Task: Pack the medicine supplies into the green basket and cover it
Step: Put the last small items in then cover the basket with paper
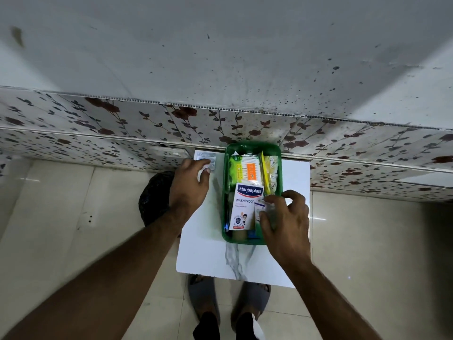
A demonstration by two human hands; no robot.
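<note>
The green basket [226,168] stands on a small white marble-look table [203,253], against the wall. Inside lie a white Hansaplast box [246,204], a pack of cotton buds with an orange label [250,171], a green packet [232,168] and a clear yellow-edged pouch [270,173]. My right hand [285,224] is over the basket's near right corner, fingers closed on a small clear bottle with a white label [261,209]. My left hand [190,185] rests on silver blister strips [204,157] on the table left of the basket, fingertips pressing them.
A black bag-like bundle [154,197] sits on the floor left of the table. A floral-tiled wall [122,123] rises right behind the table. My feet in grey slippers [203,298] stand at the table's near edge on the pale tiled floor.
</note>
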